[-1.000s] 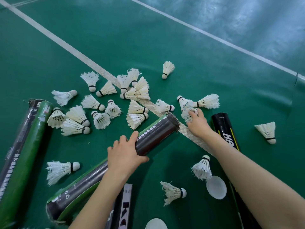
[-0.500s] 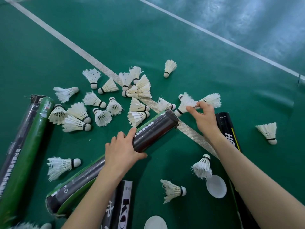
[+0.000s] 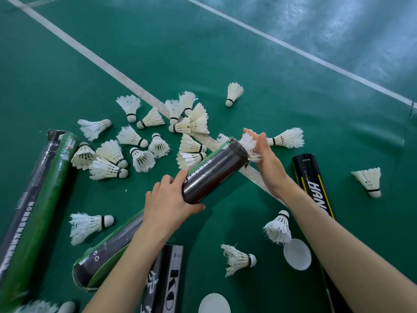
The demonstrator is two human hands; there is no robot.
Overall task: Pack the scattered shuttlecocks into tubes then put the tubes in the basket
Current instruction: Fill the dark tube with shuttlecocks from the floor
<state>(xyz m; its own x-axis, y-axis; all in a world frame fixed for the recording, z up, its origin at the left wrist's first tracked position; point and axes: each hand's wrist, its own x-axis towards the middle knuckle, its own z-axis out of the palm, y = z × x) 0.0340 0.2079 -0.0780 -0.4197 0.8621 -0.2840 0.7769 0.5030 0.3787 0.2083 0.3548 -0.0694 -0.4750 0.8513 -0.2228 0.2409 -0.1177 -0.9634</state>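
Note:
My left hand (image 3: 168,205) grips a dark tube with a green stripe (image 3: 214,171) around its middle; the tube lies slanted, its open mouth pointing up and right. At that mouth my right hand (image 3: 267,162) holds a white shuttlecock (image 3: 248,143), whose feathers sit against the rim. Several more shuttlecocks (image 3: 144,143) are scattered over the green court floor left of the tube, and one shuttlecock (image 3: 287,138) lies just beyond my right hand. No basket is in view.
A long green tube (image 3: 38,204) lies at the left, a black lettered tube (image 3: 312,186) under my right forearm, and a black-and-white tube (image 3: 168,279) at the bottom. Two white caps (image 3: 297,256) (image 3: 214,304) and loose shuttlecocks (image 3: 239,259) (image 3: 369,180) lie nearby. White court lines cross the floor.
My right hand picked a shuttlecock off the floor near the line and carried it left to the tube's mouth. My left hand kept hold of the tube and tilted its mouth slightly up.

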